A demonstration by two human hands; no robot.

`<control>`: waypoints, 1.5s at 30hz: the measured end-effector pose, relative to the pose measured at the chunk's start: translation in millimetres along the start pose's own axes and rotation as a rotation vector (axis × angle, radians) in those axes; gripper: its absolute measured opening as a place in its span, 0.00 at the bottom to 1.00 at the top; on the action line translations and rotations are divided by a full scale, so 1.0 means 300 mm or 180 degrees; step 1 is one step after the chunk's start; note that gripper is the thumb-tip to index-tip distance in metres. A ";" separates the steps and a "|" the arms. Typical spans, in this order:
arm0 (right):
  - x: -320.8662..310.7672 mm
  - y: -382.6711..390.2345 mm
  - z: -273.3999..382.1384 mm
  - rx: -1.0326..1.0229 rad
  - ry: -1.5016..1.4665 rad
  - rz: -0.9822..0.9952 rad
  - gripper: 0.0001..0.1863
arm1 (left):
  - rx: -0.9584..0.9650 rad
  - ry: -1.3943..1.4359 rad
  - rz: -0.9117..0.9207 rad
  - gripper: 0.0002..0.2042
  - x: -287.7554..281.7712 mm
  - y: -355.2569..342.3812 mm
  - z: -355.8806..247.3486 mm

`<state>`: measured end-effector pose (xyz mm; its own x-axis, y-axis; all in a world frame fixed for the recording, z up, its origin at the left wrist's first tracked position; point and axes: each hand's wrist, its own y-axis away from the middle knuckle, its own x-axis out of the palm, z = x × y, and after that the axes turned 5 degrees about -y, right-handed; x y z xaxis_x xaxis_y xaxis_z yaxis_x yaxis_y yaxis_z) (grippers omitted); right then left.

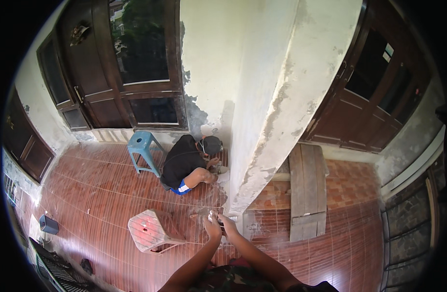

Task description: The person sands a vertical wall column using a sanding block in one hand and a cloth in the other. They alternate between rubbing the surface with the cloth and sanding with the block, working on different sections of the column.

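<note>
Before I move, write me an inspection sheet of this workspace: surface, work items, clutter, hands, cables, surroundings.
Surface: red-brown striped floor, pale smears in places.
Work items: pale pillar with rough grey patches; whitish thing at the left hand, too small to identify.
Clutter: red stool, blue stool, wooden bench, grey bin.
Hands: left hand and right hand close together near the pillar's foot; grip too small to tell.
Cables: nothing seen.
Surroundings: co-worker in black, low down beside the pillar; brown doors left and right.
</note>
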<state>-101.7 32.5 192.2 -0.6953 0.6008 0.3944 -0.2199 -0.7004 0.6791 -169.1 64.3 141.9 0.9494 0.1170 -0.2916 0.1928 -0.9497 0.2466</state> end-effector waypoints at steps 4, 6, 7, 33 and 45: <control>0.043 -0.052 0.009 0.0049 -0.0069 0.0107 0.17 | -0.0482 0.0423 0.0197 0.24 -0.018 -0.111 0.005; 0.041 -0.081 0.019 0.0269 -0.0034 -0.0038 0.17 | -0.0646 0.0635 0.0287 0.24 -0.017 -0.146 -0.007; 0.037 -0.093 0.024 0.0142 0.0059 0.0131 0.17 | -0.0755 0.0732 0.0329 0.24 -0.017 -0.158 -0.015; 0.130 -0.754 0.490 0.0507 0.0645 -0.0207 0.30 | -0.2109 0.1618 0.0465 0.27 0.222 -0.983 0.017; 0.484 -1.208 0.606 -0.1378 0.1002 -0.2647 0.34 | 0.0773 -0.1802 0.0656 0.24 0.481 -1.426 -0.216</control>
<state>1.4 443.6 115.9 -0.3423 0.8794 -0.3308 -0.9085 -0.2198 0.3555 -98.6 506.4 54.2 0.6705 -0.1829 -0.7190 -0.1040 -0.9827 0.1530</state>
